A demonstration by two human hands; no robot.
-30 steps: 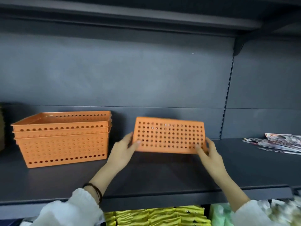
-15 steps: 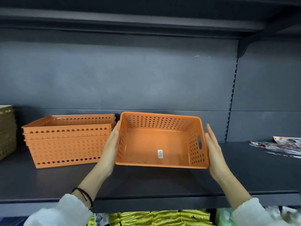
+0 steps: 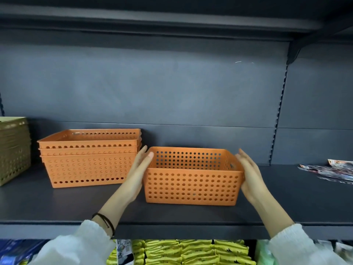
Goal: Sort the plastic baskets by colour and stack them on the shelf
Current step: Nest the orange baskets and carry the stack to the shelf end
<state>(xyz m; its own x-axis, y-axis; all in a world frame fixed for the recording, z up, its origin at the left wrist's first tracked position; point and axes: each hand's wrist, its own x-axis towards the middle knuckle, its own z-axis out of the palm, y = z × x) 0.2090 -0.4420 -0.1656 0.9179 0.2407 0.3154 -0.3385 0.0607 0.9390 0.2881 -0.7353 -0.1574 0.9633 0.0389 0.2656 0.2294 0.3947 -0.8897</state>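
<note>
An orange perforated basket (image 3: pixel 192 185) stands upright on the dark shelf (image 3: pixel 172 215), mouth up. My left hand (image 3: pixel 136 174) presses flat against its left end and my right hand (image 3: pixel 250 176) against its right end, so I hold it between both palms. To its left sits a stack of three nested orange baskets (image 3: pixel 87 159). At the far left edge stands a stack of olive-green baskets (image 3: pixel 13 150), partly cut off by the frame.
Magazines (image 3: pixel 330 172) lie on the shelf at the far right. A second shelf board (image 3: pixel 152 18) hangs overhead. Below the shelf edge are yellow packets (image 3: pixel 181 251) and blue packs (image 3: pixel 15 249).
The basket was turned from bottom-facing-me, through tilted with its inside showing, to upright on the shelf. Both hands stayed on its ends.
</note>
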